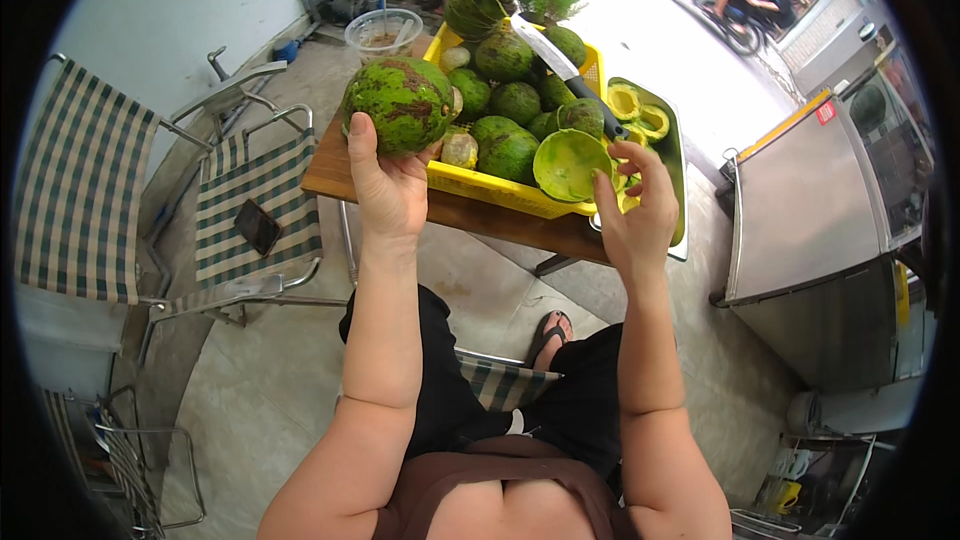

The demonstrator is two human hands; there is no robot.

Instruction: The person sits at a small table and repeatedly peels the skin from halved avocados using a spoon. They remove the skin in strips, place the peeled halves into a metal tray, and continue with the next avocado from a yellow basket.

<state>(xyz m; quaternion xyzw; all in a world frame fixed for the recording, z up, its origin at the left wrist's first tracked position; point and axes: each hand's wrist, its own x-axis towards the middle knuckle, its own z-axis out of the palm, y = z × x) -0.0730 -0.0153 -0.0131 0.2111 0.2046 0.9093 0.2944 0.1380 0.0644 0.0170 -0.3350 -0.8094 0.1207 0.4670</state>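
Note:
My left hand (394,195) holds up a large green avocado with brown scarred skin (401,101), thumb on its near side. My right hand (641,202) is raised with its fingers apart, next to a scooped-out avocado skin (564,165). Close to these fingertips is the black handle of a knife (596,101). The blade lies slantwise over the fruit in a yellow plastic basket (487,191). Whole avocados (502,146), pale seeds (459,150) and a stack of emptied skins (474,9) fill the basket.
A wooden table (510,229) carries the basket, a metal-rimmed tray (679,202) of yellow avocado halves (624,101) and a clear plastic tub (384,28). Left stands a checked folding chair (225,172) with a phone (258,227). A steel cabinet (810,202) is at right.

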